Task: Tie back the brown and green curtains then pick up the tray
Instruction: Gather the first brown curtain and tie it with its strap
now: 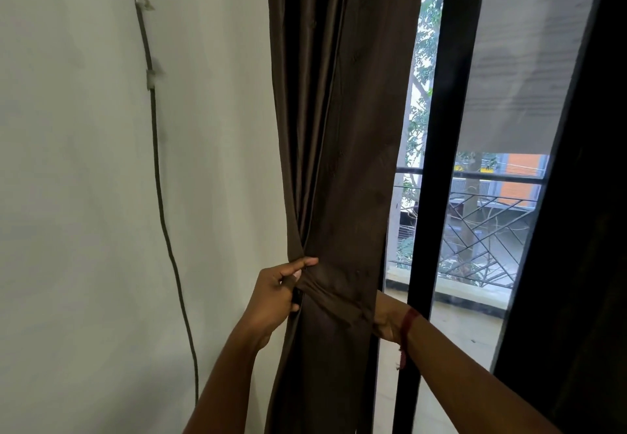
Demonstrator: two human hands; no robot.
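The brown curtain [342, 128] hangs gathered between the white wall and the window. A band of the same brown cloth, the tie-back [334, 293], wraps across it at waist height. My left hand [276, 293] pinches the left end of that band at the curtain's left edge. My right hand [385, 320] reaches behind the curtain's right edge; its fingers are hidden by the cloth. A red thread circles that wrist. No green curtain and no tray are in view.
A thin cable [159, 176] runs down the white wall [78, 196], taped in places. Black window frames [441, 162] stand right of the curtain, with a balcony railing [481, 226] outside. A dark drape [583, 264] fills the right edge.
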